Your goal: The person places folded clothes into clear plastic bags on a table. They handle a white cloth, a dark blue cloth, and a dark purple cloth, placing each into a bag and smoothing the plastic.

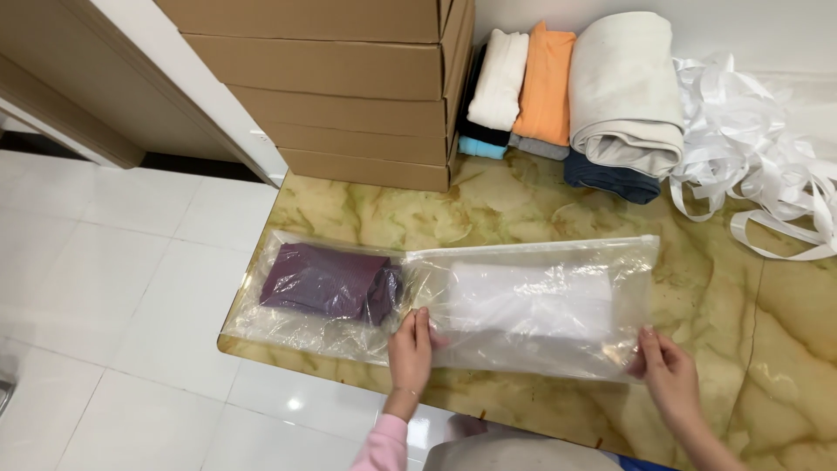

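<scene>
Person stands at the near edge of a marble-look table (523,209), yellow-green w/ veins. Both hands are on a clear zip bag (540,301) lying flat, approx mid-table, near side. Inside it sits a folded white item (532,292), hazy thru the plastic.

Left hand (411,349) pinches the bag's near-left corner, fingers closed on the plastic; pink sleeve (382,445) at the wrist. Right hand (670,371) grips the bag's near-right corner, fingers curled over the edge. Bag's zip strip runs along the far side.

Just left of it, touching or slightly overlapping, lies a second clear bag (305,292) w/ a folded dark purple garment (327,281) in it, right at the table's left edge.

Far side: stack of flat cardboard boxes (340,78) at far left. Right of those, folded clothes in a row: white piece (499,78), orange piece (546,83), big cream bundle (623,87) on top of a dark blue one (610,181). Far right, a loose tangle of white ribbon strips (758,148). White tile floor (113,288) off to the left.
</scene>
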